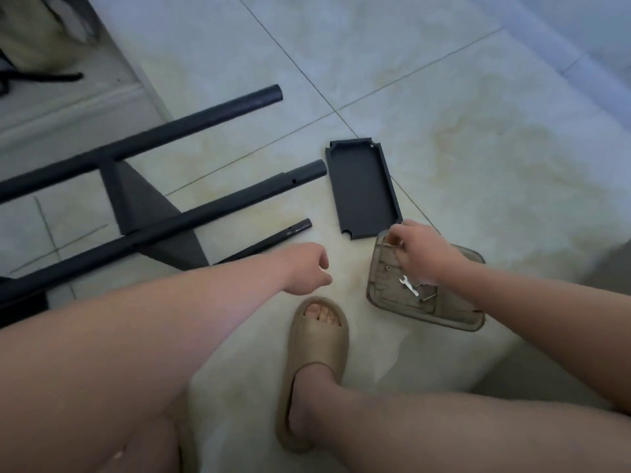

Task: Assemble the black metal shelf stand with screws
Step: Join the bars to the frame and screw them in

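Head view: the right hand (418, 252) pinches something tiny, likely a screw, in the clear plastic tray (474, 322). The left hand (307, 273) hangs half-curled, empty. Left of the tray lie the black metal shelf tubes (211, 209) — stiff, heavy; hold mid-tube.

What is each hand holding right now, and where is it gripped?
The right hand pinches something small over the clear tray, likely a screw; the grip spot is too small to tell. The left hand is loosely curled and holds nothing visible.
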Motion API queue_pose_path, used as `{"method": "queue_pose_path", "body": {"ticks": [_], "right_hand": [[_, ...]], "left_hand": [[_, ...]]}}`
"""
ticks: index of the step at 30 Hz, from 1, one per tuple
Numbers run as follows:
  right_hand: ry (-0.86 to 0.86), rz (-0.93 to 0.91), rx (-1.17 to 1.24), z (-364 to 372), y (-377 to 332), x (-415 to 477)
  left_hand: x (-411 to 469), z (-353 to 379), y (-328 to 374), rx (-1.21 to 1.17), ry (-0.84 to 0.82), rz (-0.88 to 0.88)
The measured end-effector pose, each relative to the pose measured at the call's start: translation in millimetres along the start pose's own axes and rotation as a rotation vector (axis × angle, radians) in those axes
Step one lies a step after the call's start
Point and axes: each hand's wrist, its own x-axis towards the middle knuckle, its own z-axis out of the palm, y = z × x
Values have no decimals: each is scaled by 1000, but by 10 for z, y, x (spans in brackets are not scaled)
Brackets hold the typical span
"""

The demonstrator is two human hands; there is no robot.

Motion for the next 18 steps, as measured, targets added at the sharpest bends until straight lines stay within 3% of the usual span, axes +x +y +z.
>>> {"method": "queue_pose_path", "body": {"ticks": [4, 8, 13, 18], "right_hand": [[95, -82, 79, -382, -680, -164], [148, -163, 222, -664, -1531, -326], [31, -239, 324, -671, -2503, -378], [-77, -251, 352, -443, -2970, -279]], "left_hand": [[-580, -357, -222, 98, 94, 0], [-1203, -608, -576, -32, 235, -2], [-1665, -793, -1232, -228, 424, -67], [-1738, -887, -1881, -268, 642, -162]]}}
